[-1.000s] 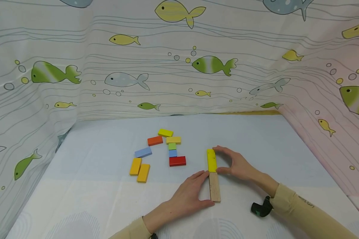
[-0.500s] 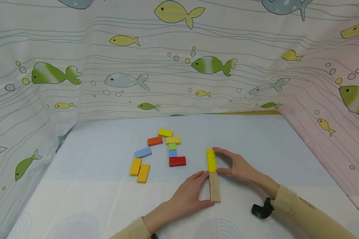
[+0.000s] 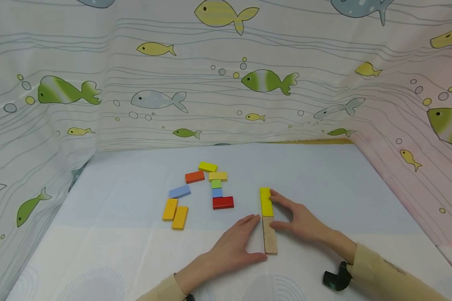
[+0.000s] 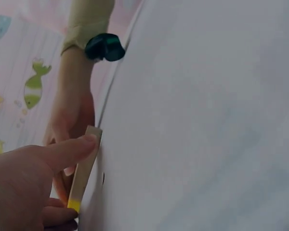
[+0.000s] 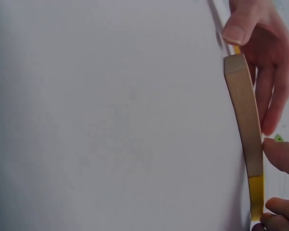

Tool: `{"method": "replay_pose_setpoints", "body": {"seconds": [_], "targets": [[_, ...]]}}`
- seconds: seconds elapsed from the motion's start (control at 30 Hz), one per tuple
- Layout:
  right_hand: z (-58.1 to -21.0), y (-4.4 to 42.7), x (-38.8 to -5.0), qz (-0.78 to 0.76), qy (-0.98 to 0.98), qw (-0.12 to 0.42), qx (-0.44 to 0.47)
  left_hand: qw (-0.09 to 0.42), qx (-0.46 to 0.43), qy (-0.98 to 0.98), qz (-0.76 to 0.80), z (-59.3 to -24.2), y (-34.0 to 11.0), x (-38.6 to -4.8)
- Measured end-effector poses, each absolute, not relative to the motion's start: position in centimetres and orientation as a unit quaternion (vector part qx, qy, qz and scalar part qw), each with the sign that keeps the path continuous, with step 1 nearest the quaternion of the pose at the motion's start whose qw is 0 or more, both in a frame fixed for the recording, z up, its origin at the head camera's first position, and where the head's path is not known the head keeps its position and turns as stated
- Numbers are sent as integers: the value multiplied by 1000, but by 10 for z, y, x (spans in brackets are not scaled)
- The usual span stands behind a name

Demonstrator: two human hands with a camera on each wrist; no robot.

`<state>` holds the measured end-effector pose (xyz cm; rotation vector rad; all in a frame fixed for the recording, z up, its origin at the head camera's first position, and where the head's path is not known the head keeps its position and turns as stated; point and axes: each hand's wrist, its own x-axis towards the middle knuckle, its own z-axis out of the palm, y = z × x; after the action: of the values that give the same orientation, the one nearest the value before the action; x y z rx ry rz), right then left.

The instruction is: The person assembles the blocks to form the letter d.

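Note:
A bright yellow block [image 3: 266, 201] and a plain wooden block [image 3: 270, 235] lie end to end in one upright line, the yellow one farther away. On their left, my left hand [image 3: 227, 248] has its fingers and thumb spread, the thumb near the wooden block's near end; the right wrist view shows a gap between that thumb and the wood [image 5: 244, 110]. From the right, my right hand [image 3: 306, 219] lies with fingertips at the yellow block's side and thumb beside the wooden block's upper part. Neither hand is curled round a block.
Left of the hands lie several coloured blocks: a red one [image 3: 223, 202], a small blue one [image 3: 217, 192] and a green one [image 3: 216, 184] in a column, a yellow-orange pair [image 3: 180, 218] and others in an arc. A fish-patterned cloth [image 3: 211, 117] stands behind the table.
My right hand has slid nearer along the blocks, its thumb moving from the yellow block to the wooden one. My left hand has drawn slightly left, off the blocks.

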<state>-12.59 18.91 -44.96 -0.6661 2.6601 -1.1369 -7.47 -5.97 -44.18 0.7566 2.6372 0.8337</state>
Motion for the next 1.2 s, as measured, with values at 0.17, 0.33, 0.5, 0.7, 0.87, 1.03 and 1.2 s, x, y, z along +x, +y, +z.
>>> {"method": "replay_pose_setpoints", "body": {"seconds": [0.17,0.33,0.5,0.7,0.87,1.03,1.2], "targets": [[-450,190,-116,-375,897,80,-221,146,240,916,288,-439,-73,-75],[-452,190,-108,-376,897,79,-220,146,222,916,300,-436,-87,-72],[-453,190,-101,-378,896,83,-217,141,204,918,310,-435,-100,-71],[-455,190,-95,-374,897,77,-222,122,186,917,331,-433,-116,-71],[-455,190,-93,-370,899,68,-223,107,170,919,339,-434,-128,-72],[-456,190,-91,-369,900,69,-220,93,138,920,355,-435,-137,-74],[-457,190,-91,-381,894,64,-225,63,107,924,361,-434,-142,-78]]}}
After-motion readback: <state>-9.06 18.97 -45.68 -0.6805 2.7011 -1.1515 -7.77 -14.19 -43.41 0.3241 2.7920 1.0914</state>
